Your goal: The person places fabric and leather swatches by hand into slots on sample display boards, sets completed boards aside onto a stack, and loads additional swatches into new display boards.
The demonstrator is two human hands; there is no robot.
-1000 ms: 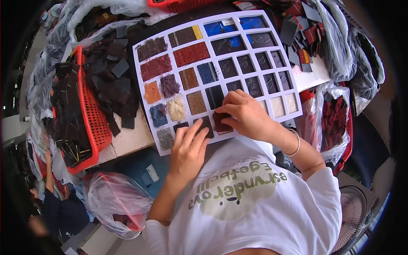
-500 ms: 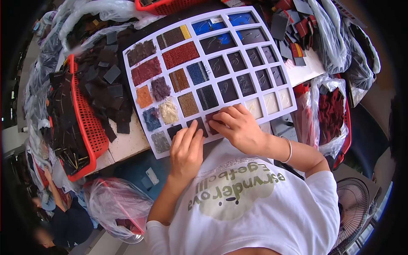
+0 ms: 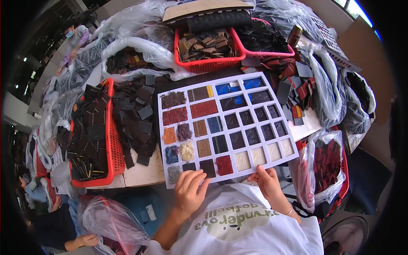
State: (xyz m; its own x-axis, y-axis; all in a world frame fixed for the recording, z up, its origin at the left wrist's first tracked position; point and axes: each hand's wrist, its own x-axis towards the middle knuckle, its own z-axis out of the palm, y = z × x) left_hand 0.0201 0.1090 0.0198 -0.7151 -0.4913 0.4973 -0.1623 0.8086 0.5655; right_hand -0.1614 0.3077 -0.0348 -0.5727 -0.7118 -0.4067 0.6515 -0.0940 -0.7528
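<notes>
A white sample board (image 3: 197,111) with rows of square windows leans across the table's front edge at my body. Its left windows hold carpet swatches, among them a dark red swatch (image 3: 224,165) and a black swatch (image 3: 208,168) in the bottom row. The right windows show dark, blue and pale backs with clear glue squiggles. My left hand (image 3: 190,190) rests at the bottom edge, fingertips over a dark swatch (image 3: 189,166), fingers extended and thumb apart. My right hand (image 3: 265,180) pinches the bottom edge below the pale windows.
Red baskets (image 3: 111,136) of dark carpet pieces (image 3: 138,110) stand left, another basket (image 3: 204,66) at the back. Right are loose red-and-grey pieces (image 3: 293,95) and a plastic-lined basket (image 3: 327,163) of dark red pieces. A fan (image 3: 348,233) is lower right; other people sit left.
The view has tilted up, showing more of the back. My right hand has left the dark red swatch for the board's bottom edge. My left hand stays near the lower left.
</notes>
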